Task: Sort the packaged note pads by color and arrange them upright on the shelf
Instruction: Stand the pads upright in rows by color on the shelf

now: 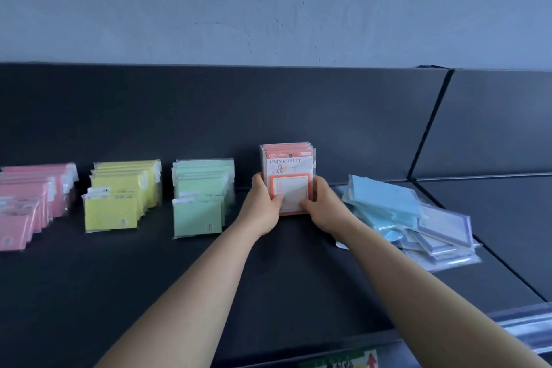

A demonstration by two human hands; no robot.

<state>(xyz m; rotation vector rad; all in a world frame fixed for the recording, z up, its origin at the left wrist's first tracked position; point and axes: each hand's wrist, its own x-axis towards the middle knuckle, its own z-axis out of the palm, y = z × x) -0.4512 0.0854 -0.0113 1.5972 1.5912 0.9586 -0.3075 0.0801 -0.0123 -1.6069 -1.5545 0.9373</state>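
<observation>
Left hand and right hand both grip the orange stack, one on each lower side. Thumbs lie across the front face, fingers curl round the edges. Both forearms reach in from 6 o'clock.

Orange stack: several packaged pads pressed together, upright, front facing the camera. Top pack reads "UNIVERSITY" on a white panel with an orange border. It sits just right of frame centre, bottom edge on or just above the shelf; contact cannot be told, as the hands cover it. Close to the back panel.

From the orange stack toward 9 o'clock, three sorted rows, each apart from the next:
- green row, nearest, packs upright and stepped front to back.
- yellow row, beyond it, same arrangement.
- pink row, farthest, cut off by the left frame edge.

At 3 o'clock of the orange stack: blue pile, packs lying loose and tilted, overlapping, not upright. The right wrist passes in front of its left edge. Toward 4 o'clock of that, purple-edged pads lie flat and fanned, touching the blue pile.

Shelf is dark and matt; a seam divides it from a second dark section at 3 o'clock. Pale wall fills 12 o'clock above the back panel. Label strip with green print and a red arrow shows at 6 o'clock on the front lip; text too blurred to read.
</observation>
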